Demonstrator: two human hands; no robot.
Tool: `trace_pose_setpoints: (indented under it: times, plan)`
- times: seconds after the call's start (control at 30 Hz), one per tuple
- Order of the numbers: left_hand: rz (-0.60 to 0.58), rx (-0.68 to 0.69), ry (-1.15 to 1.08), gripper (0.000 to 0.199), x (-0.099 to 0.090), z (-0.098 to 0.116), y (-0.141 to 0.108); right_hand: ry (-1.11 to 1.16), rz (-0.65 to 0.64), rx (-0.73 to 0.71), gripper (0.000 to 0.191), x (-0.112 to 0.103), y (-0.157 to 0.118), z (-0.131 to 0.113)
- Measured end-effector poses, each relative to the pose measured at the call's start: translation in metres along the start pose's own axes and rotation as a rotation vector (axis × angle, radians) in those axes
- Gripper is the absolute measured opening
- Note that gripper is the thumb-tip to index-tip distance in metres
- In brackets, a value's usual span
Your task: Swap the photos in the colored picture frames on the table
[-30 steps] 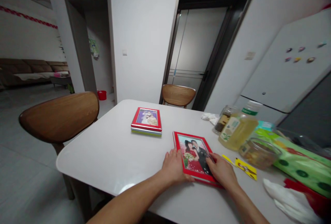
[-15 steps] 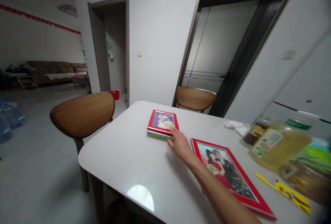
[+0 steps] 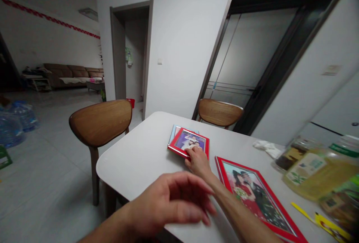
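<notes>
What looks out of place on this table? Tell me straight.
The small red photo frame sits askew on a pale blue flat item. It is turned out of line, so the blue edge sticks out behind it, and the right hand rests on the frame's near edge.

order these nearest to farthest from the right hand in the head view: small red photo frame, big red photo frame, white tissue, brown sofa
1. small red photo frame: touching, under the fingers of the right hand
2. big red photo frame: just to the hand's right
3. white tissue: farther right on the table
4. brown sofa: far left, across the room
</notes>
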State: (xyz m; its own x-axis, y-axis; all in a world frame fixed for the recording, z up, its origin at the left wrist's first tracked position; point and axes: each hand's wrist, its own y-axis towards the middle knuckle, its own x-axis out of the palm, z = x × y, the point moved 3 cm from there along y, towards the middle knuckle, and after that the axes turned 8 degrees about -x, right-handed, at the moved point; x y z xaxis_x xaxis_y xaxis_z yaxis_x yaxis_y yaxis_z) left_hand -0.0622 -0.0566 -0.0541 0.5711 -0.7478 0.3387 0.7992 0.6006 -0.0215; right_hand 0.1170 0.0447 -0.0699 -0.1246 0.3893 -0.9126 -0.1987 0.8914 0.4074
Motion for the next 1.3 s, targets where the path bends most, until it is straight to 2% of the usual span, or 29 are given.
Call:
trace_pose_setpoints:
  times: [0.07,0.13,0.2,0.3,0.37,0.47,0.53,0.63,0.77,0.83,0.93,1.03,1.13,1.3]
  plan:
    - [0.290,-0.015,-0.077,0.031,-0.009,0.007,0.023,0.020,0.038,0.004,0.029,-0.012,-0.013,-0.006]
    - [0.437,-0.095,-0.216,0.038,-0.015,-0.002,0.045,0.090,0.115,0.010,0.030,-0.026,-0.029,-0.012]
    - [0.459,-0.037,-0.267,0.043,-0.016,-0.011,0.065,0.202,0.204,0.016,0.029,-0.038,-0.046,-0.019]
    - [0.431,0.213,-0.244,0.047,-0.003,-0.016,0.080,0.356,0.301,0.055,0.029,-0.047,-0.074,-0.029]
    - [0.524,0.314,-0.145,0.041,0.008,-0.015,0.080,0.454,0.335,0.111,0.031,-0.047,-0.091,-0.035]
    - [0.671,0.313,0.064,0.027,0.024,-0.013,0.067,0.675,0.327,0.220,0.035,-0.045,-0.108,-0.041]
    - [0.658,0.343,0.213,0.024,0.035,-0.009,0.054,0.885,0.313,0.326,0.041,-0.048,-0.114,-0.041]
    - [0.545,0.449,0.500,0.035,0.050,-0.003,0.033,1.227,0.390,0.527,0.053,-0.063,-0.119,-0.035]
    - [0.341,0.721,1.044,0.049,0.067,-0.004,0.014,1.478,0.487,0.750,0.059,-0.081,-0.125,-0.028]
    - [0.278,0.785,1.297,0.046,0.071,-0.012,0.011,1.550,0.439,0.845,0.064,-0.080,-0.128,-0.027]
    - [0.295,0.692,1.536,0.038,0.066,-0.030,0.014,1.651,0.284,0.890,0.067,-0.066,-0.129,-0.026]
    - [0.363,0.615,1.651,0.035,0.056,-0.049,0.019,1.631,0.196,0.838,0.069,-0.046,-0.125,-0.022]
    - [0.405,0.565,1.707,0.033,0.044,-0.067,0.026,1.496,0.135,0.754,0.071,-0.028,-0.118,-0.013]
    - [0.300,0.481,1.733,0.033,0.037,-0.080,0.036,0.930,0.023,0.604,0.065,-0.013,-0.110,0.003]
